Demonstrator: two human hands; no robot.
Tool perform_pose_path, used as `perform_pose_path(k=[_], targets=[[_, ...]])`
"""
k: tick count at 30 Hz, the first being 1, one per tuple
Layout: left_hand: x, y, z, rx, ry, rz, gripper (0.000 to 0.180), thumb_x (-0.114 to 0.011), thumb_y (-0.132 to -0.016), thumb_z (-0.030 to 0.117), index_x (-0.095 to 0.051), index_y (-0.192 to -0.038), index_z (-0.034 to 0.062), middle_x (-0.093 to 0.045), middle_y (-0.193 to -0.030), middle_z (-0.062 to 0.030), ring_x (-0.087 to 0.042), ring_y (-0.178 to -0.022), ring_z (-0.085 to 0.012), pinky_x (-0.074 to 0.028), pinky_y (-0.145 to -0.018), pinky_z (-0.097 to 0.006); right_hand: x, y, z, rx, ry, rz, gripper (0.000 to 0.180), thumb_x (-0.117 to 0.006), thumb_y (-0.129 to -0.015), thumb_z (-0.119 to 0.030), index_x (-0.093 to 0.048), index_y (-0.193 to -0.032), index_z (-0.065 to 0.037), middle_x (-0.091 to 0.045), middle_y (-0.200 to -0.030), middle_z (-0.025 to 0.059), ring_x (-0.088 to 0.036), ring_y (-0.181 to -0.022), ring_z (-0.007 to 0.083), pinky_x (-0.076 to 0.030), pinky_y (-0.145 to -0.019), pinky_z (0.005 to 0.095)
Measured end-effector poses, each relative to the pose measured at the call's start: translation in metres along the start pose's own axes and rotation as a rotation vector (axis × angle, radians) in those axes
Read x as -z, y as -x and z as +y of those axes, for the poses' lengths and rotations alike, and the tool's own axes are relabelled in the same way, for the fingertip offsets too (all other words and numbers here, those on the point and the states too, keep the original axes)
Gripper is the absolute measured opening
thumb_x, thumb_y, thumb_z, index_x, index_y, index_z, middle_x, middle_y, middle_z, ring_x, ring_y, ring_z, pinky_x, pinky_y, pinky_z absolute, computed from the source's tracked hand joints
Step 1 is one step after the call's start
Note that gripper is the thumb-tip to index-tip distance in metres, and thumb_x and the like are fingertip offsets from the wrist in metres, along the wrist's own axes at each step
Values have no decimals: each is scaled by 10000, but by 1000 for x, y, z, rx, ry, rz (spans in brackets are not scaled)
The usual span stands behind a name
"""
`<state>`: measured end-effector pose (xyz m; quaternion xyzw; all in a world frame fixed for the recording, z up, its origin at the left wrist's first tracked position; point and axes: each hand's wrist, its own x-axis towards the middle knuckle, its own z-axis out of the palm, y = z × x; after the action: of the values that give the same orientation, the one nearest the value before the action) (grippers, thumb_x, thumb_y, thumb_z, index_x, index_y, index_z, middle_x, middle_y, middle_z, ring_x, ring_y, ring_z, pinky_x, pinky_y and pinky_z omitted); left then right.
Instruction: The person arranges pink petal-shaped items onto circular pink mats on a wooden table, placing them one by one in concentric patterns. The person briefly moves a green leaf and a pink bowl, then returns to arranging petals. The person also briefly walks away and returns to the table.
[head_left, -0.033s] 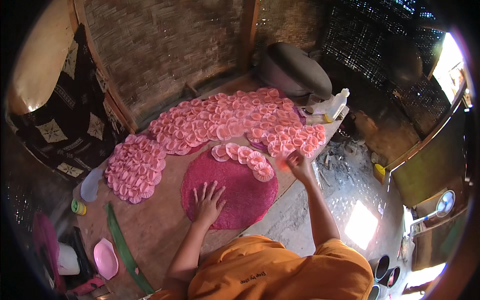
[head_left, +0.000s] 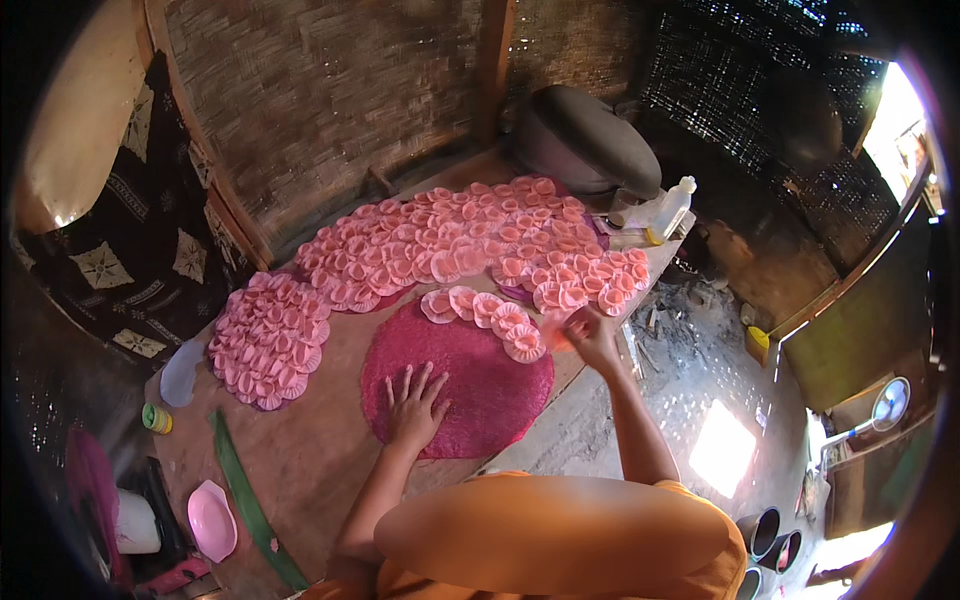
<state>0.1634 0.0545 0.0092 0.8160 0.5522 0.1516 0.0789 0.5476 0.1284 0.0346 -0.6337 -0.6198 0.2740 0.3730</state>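
A round magenta woven mat [head_left: 470, 405] lies on the brown board. My left hand [head_left: 415, 408] rests flat on it with fingers spread. Along the mat's far right rim runs a curved row of pink frilled paper cups [head_left: 484, 310], each with a smaller pink piece in it. Just right of this row, my right hand [head_left: 592, 338] is closed in a pinch. A pink frilled cup [head_left: 556, 332], smeared by motion, shows at its fingertips. Many more pink frilled cups [head_left: 430, 235] lie crowded beyond the mat and in a cluster [head_left: 268, 345] on the left.
A large dark pot [head_left: 585, 145] and a clear bottle [head_left: 670, 210] stand at the far right. A green leaf strip [head_left: 250, 505], a pink dish [head_left: 212, 520] and a small green-yellow container [head_left: 157, 418] sit on the left. Grey ash-covered ground [head_left: 690, 350] borders the board's right edge.
My right hand has shifted slightly, bringing the blurred pink cup a little left toward the row. My left hand stays on the mat.
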Motion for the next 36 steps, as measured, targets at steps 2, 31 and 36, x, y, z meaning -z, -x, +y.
perform_pose_path(k=[2, 31, 36], targets=[[-5, -2, -2, 18, -19, -6, 560, -598, -968, 424, -473, -1495, 283, -361, -1610, -47, -289, -1489, -383, -117, -1193, -668, -25, 20, -9, 164, -63, 78, 253, -762, -793, -146, -649, -979, -17, -698, -939, 133, -674, -872, 255, -531, -776, 384], [-9, -10, 15, 147, -36, 73, 545, -569, -979, 458, -487, -1482, 266, -372, -1600, -80, -291, -1492, -360, -116, -1205, -645, 21, -63, 26, 145, 473, 305, 212, -741, -801, -179, -757, -1005, -124, -669, -1136, 137, -653, -1010, 368, -518, -877, 465], [-9, -15, 27, 227, -63, 42, 545, -565, -981, 454, -485, -1483, 256, -375, -1597, -88, -285, -1494, -364, -112, -1204, -652, 15, -88, 35, 197, 606, 196, 231, -740, -793, -196, -751, -1020, -156, -594, -1270, 100, -559, -1143, 387, -413, -1026, 510]])
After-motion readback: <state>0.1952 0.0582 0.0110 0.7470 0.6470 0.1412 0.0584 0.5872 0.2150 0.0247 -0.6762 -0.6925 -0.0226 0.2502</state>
